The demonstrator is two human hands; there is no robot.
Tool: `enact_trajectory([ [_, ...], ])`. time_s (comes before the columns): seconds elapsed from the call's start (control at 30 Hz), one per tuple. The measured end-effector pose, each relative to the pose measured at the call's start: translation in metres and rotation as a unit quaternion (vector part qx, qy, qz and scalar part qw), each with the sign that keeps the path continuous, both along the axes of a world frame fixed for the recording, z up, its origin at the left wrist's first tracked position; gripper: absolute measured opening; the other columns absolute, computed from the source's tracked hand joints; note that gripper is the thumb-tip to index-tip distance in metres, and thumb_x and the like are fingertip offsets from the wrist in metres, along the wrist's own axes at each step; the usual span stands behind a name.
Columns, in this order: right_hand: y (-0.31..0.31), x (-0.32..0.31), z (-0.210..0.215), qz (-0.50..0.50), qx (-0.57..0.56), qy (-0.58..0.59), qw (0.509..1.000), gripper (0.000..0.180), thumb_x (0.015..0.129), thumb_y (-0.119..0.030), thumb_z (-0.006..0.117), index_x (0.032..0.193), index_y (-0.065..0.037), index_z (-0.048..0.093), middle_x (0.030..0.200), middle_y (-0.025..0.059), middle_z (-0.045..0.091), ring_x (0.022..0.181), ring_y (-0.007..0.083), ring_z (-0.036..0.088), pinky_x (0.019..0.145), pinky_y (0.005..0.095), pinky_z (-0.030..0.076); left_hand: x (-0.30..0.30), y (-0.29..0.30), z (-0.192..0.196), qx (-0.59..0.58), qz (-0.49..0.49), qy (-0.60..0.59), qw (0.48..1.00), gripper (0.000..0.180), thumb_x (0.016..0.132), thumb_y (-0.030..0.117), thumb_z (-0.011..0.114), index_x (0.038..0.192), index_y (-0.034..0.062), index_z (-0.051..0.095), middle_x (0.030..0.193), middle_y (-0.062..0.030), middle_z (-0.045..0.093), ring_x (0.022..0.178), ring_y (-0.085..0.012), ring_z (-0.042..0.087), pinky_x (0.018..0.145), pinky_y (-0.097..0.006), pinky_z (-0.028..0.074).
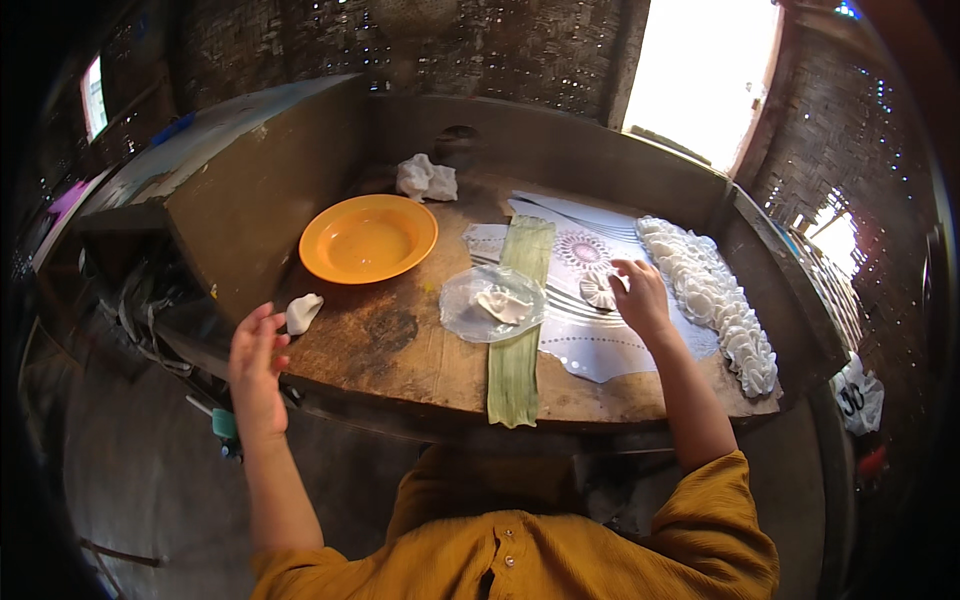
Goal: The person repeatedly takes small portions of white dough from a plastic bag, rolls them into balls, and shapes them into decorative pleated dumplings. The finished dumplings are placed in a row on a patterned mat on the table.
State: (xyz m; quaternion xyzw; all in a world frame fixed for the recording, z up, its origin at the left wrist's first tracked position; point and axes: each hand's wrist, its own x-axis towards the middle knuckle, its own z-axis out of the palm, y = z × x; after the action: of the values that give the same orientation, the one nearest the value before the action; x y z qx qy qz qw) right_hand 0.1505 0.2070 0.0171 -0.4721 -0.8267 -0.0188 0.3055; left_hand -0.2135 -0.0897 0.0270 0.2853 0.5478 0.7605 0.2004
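Observation:
My right hand point(641, 300) hovers at the edge of a small round white pleated piece point(597, 292), its thumb and fingers apart. That piece lies on a patterned white sheet point(590, 350). At the left table edge my left hand point(258, 365) is raised with its fingers loosely spread, beside a white dough-like lump point(303, 314). Between the hands, a round clear plastic sheet point(462, 305) bears a folded white dough-like piece point(503, 305). Beneath the plastic runs a long pale green leaf strip point(515, 385). Several pleated white pieces point(710, 295) sit in overlapping rows on the right.
An orange plate point(368, 270) stands at the back left of the wooden table point(430, 370). Behind it lies a crumpled white cloth point(427, 180). Raised wooden boards point(550, 140) border the back and sides. A white plastic bag point(857, 395) hangs outside the right edge.

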Motion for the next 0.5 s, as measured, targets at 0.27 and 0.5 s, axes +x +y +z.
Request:
enact_trajectory([
  [0.27,-0.063,-0.125,0.004,0.048,-0.065,-0.166,0.983,0.03,0.077,-0.032,0.07,0.094,-0.007,0.069,0.096,0.0111,0.063,0.102,0.0279,0.053,0.086,0.0398,0.043,0.045,0.131,-0.018,-0.23,-0.068,0.466,0.852,0.029,0.08,0.027,0.067,0.099,0.0053,0.066,0.101,-0.0167,0.062,0.094,-0.0321,0.06,0.082,-0.039,0.049],
  [0.5,-0.075,-0.106,0.007,0.161,-0.159,0.104,0.969,0.031,0.078,-0.02,0.07,0.103,-0.004,0.063,0.092,0.0116,0.064,0.093,0.0267,0.059,0.079,0.0403,0.047,0.078,0.217,-0.029,-0.38,-0.054,0.543,0.747,0.045,0.078,0.035,0.07,0.11,0.0049,0.061,0.12,-0.0182,0.052,0.111,-0.0325,0.052,0.095,-0.039,0.042],
])
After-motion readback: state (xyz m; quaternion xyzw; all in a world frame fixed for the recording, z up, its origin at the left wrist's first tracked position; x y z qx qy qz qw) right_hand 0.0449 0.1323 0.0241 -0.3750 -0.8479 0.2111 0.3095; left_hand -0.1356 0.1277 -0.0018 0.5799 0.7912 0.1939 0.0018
